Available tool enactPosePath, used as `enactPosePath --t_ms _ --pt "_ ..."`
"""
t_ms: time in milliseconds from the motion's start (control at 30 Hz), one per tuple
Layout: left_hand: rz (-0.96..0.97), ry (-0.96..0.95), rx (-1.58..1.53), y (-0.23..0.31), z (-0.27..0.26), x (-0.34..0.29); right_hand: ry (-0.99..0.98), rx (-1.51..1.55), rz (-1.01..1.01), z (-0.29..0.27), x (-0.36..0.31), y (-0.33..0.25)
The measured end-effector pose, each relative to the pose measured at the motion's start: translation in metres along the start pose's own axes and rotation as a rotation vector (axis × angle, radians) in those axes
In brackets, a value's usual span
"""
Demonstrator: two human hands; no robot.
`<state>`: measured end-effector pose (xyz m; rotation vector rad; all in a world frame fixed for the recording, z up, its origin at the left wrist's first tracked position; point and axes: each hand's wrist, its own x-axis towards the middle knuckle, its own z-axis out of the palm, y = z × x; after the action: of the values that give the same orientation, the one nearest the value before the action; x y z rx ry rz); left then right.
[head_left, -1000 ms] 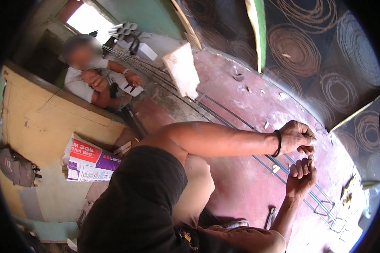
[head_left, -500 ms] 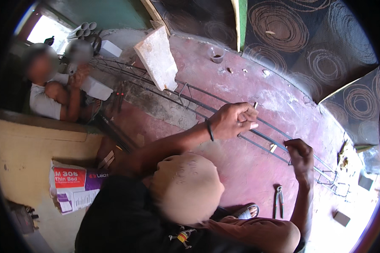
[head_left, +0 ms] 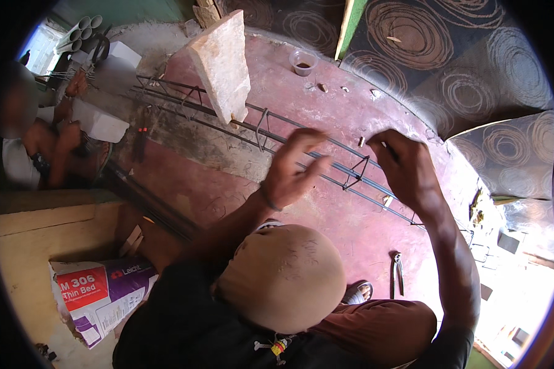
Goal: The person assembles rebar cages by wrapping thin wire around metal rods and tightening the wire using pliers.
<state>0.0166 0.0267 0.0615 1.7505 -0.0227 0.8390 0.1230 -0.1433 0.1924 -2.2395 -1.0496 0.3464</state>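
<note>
A long cage of dark steel bars [head_left: 326,161] runs slantwise over the reddish floor, with a bent stirrup [head_left: 356,174] around the bars between my hands. My left hand [head_left: 289,169] hovers over the bars left of that stirrup, thumb and curled fingers apart, with nothing visible between them. To the right, my right hand [head_left: 406,169] is raised above the bars, its fingertips drawn together. Whatever they may hold is too small to make out. Farther left, a rough pale slab [head_left: 223,67] stands tilted against the cage beside another stirrup [head_left: 262,129].
Black-handled pincers [head_left: 397,273] lie near my sandalled foot. A clear cup [head_left: 303,63] with dark liquid stands by patterned dark sheets [head_left: 406,37]. At the left a person [head_left: 49,141] sits near white blocks [head_left: 98,120]. A printed bag [head_left: 104,292] lies lower left.
My left hand has pulled back leftward off the bars, uncovering the stirrup, and its fingers have parted. My right hand has moved up and left. The view has shifted.
</note>
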Motion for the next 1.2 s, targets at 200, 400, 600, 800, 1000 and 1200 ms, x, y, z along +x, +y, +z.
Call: enactPosePath --t_ms 200,400,600,800,1000,1200 --pt "-0.799 0.436 -0.138 -0.052 -0.047 -0.079 -0.176 -0.249 -0.049 0.085 0.100 0.020" --pt "-0.856 0.445 -0.321 -0.063 -0.062 -0.073 -0.546 -0.254 -0.285 0.137 0.142 0.032" --pt "-0.856 0.510 -0.469 -0.064 -0.062 -0.065 -0.623 0.031 0.076 0.151 0.155 0.024" --pt "-0.541 0.443 -0.163 -0.079 -0.057 -0.069 -0.555 -0.003 0.178 0.155 0.163 0.014" --pt "-0.409 0.357 0.079 -0.085 -0.071 -0.077 -0.554 -0.021 0.119 0.161 0.167 0.014" --pt "-0.043 0.260 0.396 -0.081 -0.090 -0.067 -0.544 -0.046 0.106 0.170 0.163 0.011"
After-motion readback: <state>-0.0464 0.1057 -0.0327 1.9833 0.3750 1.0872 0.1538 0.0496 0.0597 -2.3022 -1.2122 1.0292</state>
